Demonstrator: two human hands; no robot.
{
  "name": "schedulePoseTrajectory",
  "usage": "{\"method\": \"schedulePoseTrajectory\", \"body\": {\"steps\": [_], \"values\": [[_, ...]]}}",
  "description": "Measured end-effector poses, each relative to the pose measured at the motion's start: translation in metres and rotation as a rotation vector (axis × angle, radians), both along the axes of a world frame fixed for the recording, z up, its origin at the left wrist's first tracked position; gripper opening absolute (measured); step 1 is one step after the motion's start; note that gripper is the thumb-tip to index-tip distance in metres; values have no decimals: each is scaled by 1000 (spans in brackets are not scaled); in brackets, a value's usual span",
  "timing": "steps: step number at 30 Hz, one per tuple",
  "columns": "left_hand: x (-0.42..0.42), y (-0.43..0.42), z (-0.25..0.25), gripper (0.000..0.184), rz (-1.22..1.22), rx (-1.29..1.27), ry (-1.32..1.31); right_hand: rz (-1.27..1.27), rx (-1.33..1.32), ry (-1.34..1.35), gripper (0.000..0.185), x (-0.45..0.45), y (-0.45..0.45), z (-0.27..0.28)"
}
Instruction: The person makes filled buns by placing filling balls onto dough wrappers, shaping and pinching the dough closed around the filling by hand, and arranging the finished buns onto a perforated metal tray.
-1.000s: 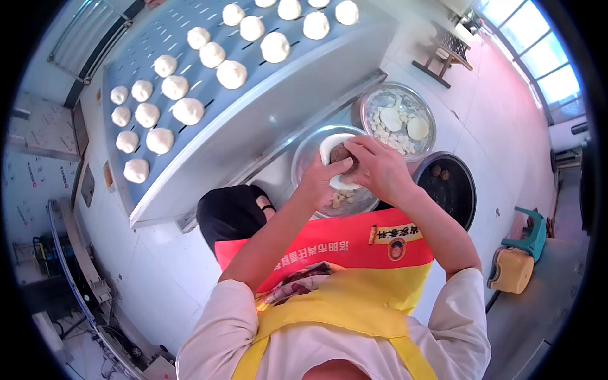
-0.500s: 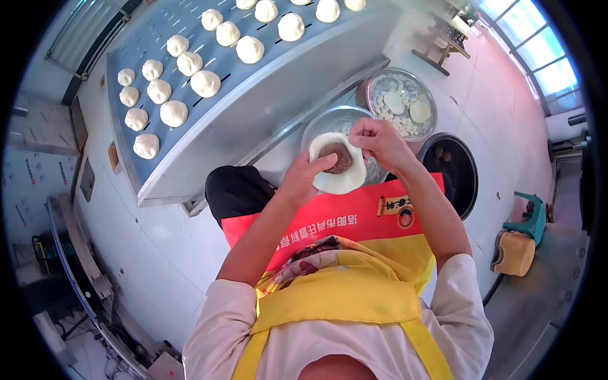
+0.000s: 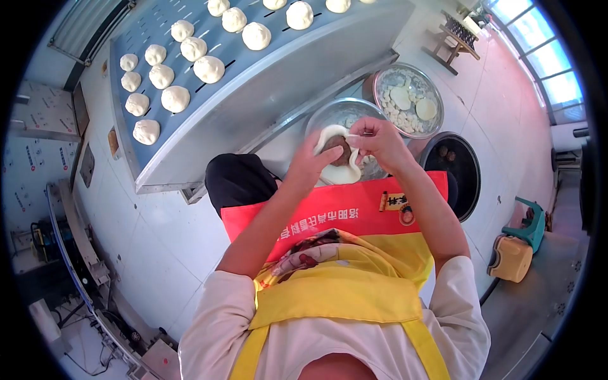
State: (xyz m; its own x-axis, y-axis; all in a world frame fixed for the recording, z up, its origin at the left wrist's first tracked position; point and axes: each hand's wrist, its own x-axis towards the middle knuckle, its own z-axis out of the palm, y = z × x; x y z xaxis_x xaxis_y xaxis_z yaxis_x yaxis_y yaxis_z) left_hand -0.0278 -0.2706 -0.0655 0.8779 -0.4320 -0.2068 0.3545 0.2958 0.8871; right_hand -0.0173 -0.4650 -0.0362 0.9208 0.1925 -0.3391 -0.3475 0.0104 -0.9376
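Head view: cupping floppy, round white dough (image 3: 342, 175) in the left hand (image 3: 306, 159), thumb on its round brown filling (image 3: 344, 156), and pinching the dough's right edge in the right hand (image 3: 382, 143).

I can't make out the blurred fingers of the left hand (image 3: 306, 166) beside the dough (image 3: 342, 177); its thumb covers some filling (image 3: 342, 154). The dough partly hides a bowl (image 3: 342, 106); beyond the dough, several buns (image 3: 338, 5) on the bench (image 3: 272, 95) are cut off.

White dough (image 3: 340, 175) lies open around 1 brown filling ball (image 3: 343, 152).
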Motion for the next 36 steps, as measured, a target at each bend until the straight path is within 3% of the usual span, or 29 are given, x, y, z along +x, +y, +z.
{"method": "schedulePoseTrajectory", "body": {"steps": [3, 6, 9, 12, 15, 18, 21, 27, 30, 36], "values": [[1, 3, 6, 44, -41, -22, 82, 44, 71, 13, 10, -2, -3, 8], [8, 8, 12, 45, -187, 24, 134, 76, 20, -228, 12, -3, -4, 0], [11, 5, 7, 44, -215, 67, 130, 86, -161, -262, 11, -9, -5, -7], [6, -8, -14, 41, -5, 185, -77, -51, -112, -152, 11, -10, -3, -4], [4, -11, -20, 39, -26, 323, -177, 46, -329, -319, 10, -9, -7, -13], [6, -9, -13, 36, -94, 222, -115, 59, -219, -389, 10, -13, -8, -8], [17, -6, -14, 35, -156, 366, -309, 104, -368, -584, 11, -11, -9, -14], [9, -17, -22, 36, 146, 283, -54, -35, -499, -368, 12, -9, -2, -12], [7, -16, -25, 36, 128, 396, -166, 99, -496, -625, 13, -6, -7, -23], [17, -7, -18, 38, -58, 585, -383, 139, -421, -729, 11, -4, -7, -26]]}}
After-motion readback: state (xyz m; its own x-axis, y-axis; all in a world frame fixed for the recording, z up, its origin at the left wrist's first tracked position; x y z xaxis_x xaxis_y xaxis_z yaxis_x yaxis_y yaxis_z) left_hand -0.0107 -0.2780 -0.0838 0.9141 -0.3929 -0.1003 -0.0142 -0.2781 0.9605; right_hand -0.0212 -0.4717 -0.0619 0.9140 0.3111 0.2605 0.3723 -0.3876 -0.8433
